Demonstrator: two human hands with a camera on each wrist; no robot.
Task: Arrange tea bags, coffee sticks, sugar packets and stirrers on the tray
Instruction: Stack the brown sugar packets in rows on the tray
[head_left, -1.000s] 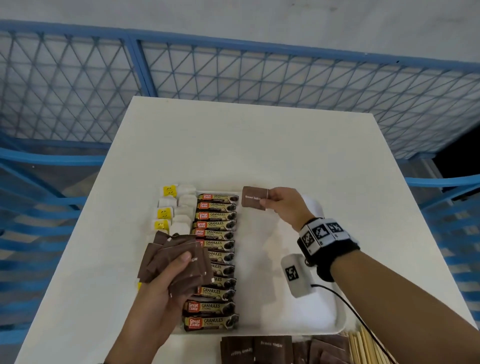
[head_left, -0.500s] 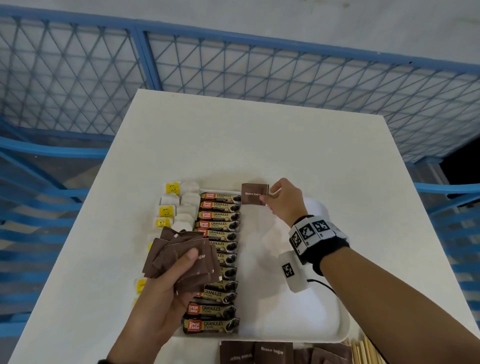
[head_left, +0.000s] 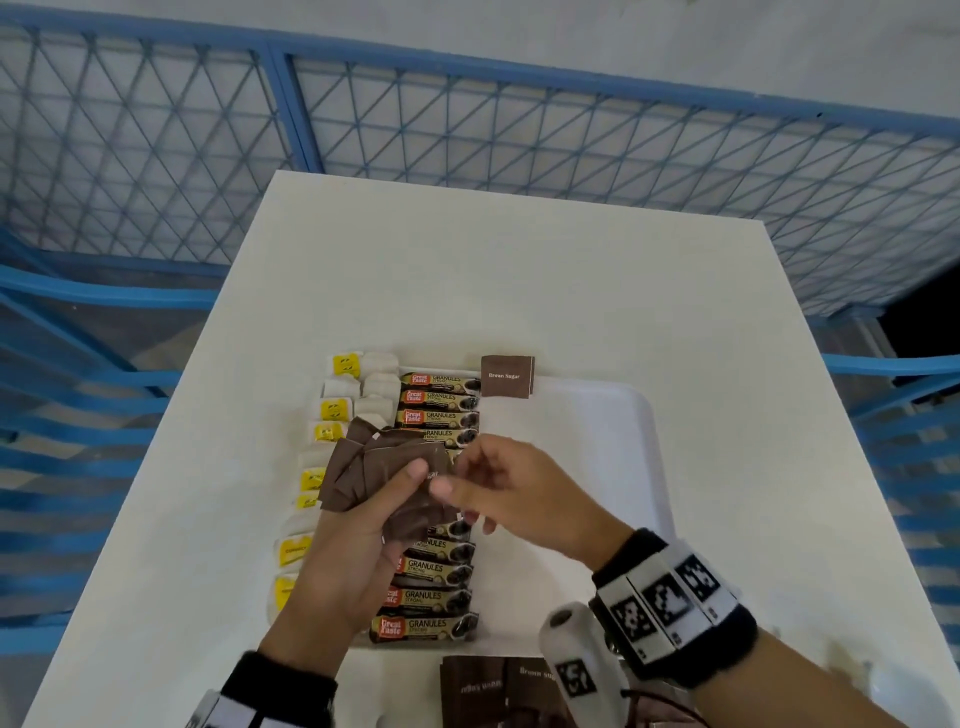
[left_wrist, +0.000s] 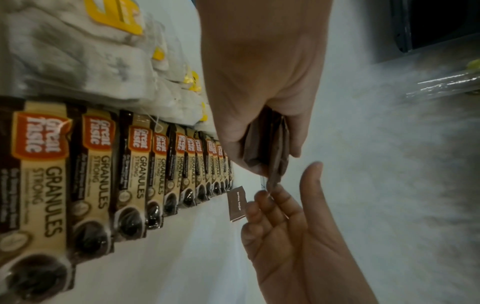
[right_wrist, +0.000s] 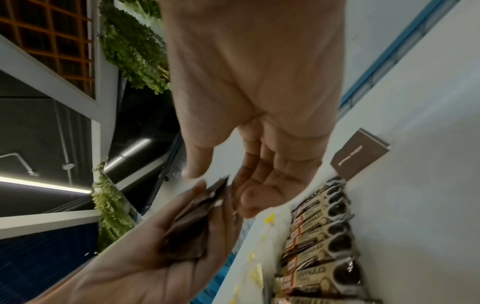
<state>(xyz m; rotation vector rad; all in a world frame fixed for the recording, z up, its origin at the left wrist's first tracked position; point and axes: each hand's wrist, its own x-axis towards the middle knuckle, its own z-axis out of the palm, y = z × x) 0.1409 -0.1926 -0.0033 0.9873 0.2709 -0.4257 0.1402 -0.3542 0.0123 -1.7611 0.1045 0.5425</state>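
My left hand (head_left: 410, 483) grips a fanned stack of brown sugar packets (head_left: 374, 465) above the coffee sticks. My right hand (head_left: 457, 475) is at the stack's right edge with loosely bent fingers. In the left wrist view its index fingertip (left_wrist: 262, 194) touches the lowest packet's edge and its thumb stands apart. One brown sugar packet (head_left: 506, 376) lies alone at the far edge of the white tray (head_left: 597, 467), right of the top coffee stick. Coffee sticks (head_left: 439, 415) form one column, and tea bags (head_left: 358, 384) with yellow tags run along their left.
More brown sugar packets (head_left: 493, 686) lie on the white table (head_left: 519, 270) just below the tray's near edge. The tray's right half is bare. A blue mesh railing (head_left: 467, 130) closes off the far and side edges of the table.
My right hand let go of the single sugar packet at the tray's far edge and drew back to the stack in my left hand. The left hand moved slightly right.
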